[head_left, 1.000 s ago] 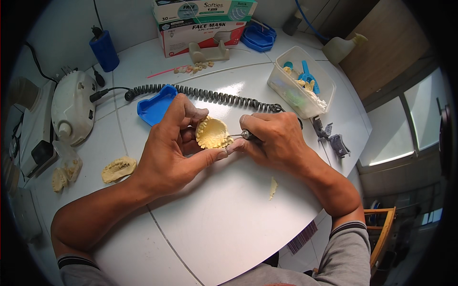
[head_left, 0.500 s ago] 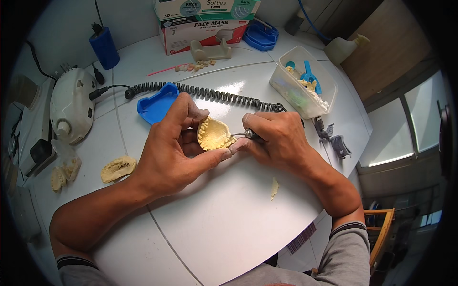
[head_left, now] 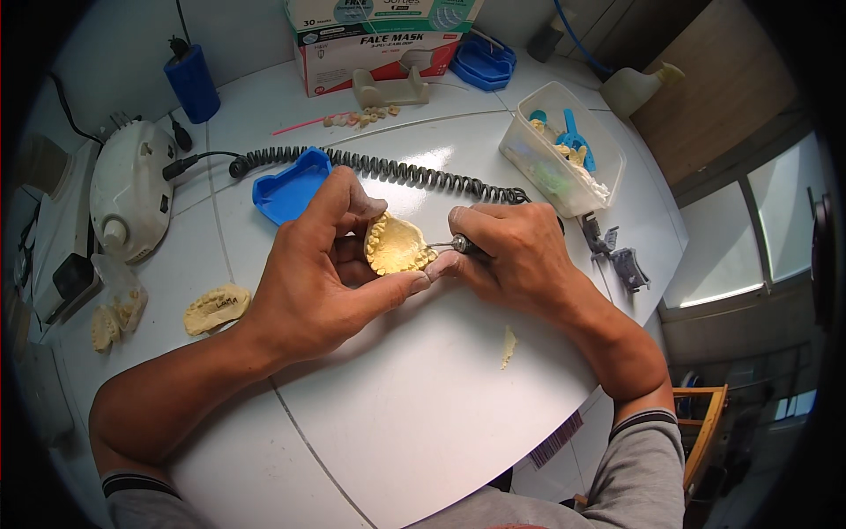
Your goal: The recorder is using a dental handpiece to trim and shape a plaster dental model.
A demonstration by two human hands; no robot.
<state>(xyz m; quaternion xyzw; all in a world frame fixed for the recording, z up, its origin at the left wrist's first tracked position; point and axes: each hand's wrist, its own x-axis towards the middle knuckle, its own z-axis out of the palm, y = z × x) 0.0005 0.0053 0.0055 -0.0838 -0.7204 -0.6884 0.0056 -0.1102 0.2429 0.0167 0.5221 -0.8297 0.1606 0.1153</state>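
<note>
My left hand (head_left: 322, 273) grips a yellow plaster dental cast (head_left: 395, 245) between thumb and fingers, its row of teeth facing up toward me. In my right hand (head_left: 515, 251) is a dental handpiece (head_left: 463, 245) with a thin metal bur, whose tip lies at the cast's right edge. My right thumb rests against the cast near my left thumb tip. From behind the right hand, a black coiled cord (head_left: 388, 169) runs left to a white handpiece control unit (head_left: 134, 194). A blue tray (head_left: 286, 196) sits just beyond my left hand.
Another yellow cast (head_left: 217, 309) lies left of my forearm, by a bagged cast (head_left: 122, 295). A clear plastic tub (head_left: 538, 167) holds blue tools and plaster scraps. Grey pieces (head_left: 627, 269) lie at right, plaster dust (head_left: 508, 346) in front. Mask boxes (head_left: 379, 53) stand at the back.
The bur's tip has shifted slightly at the cast's right edge, with the right hand tilted a little. Both hands keep their holds; the whole view has moved very slightly.
</note>
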